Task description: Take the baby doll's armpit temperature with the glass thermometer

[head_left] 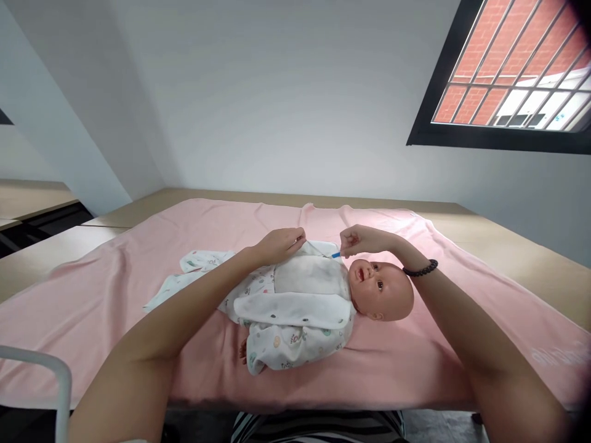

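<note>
A baby doll (381,292) lies on its back, its head to the right. Its white patterned jacket (295,311) is unfastened, the near flap folded down and the pale chest (314,275) bare. My left hand (281,245) is closed at the jacket's far edge; what its fingers pinch is hidden. Beside the doll's chin, my right hand (359,240) pinches a small blue strip (336,255) that points toward the chest. A thin line seems to run from the strip toward my left fingers. White trousers (203,261) cover the doll's legs.
Beneath the doll a pink blanket (124,289) covers most of the wooden table (549,280). The wall stands behind, with a barred window (512,80) at upper right. A grey curved rail (62,381) rises at the lower left.
</note>
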A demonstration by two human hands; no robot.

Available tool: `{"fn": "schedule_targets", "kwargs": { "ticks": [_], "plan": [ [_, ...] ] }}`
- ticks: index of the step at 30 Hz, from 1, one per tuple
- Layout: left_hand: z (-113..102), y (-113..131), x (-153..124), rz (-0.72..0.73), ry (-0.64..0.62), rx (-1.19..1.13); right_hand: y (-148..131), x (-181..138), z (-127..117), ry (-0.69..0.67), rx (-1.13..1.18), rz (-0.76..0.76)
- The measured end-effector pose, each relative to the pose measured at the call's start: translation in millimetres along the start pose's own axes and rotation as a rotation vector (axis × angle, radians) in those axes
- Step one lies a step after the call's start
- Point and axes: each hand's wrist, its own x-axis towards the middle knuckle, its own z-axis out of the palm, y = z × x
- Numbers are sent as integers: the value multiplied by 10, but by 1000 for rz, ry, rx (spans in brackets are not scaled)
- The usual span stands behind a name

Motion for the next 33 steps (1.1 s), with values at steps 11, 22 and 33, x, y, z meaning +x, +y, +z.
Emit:
{"fn": "schedule_targets", "kwargs": {
  "ticks": [11,22,33],
  "plan": [
    [14,-21,3,12,77,-70,233,-84,-182,-101,102,-8],
    [-19,-97,28,27,-27,-214,222,152,-144,-160,120,-18],
    [51,-201,127,-99,-26,-275,291,45,-210,-159,152,6]
  ]
}}
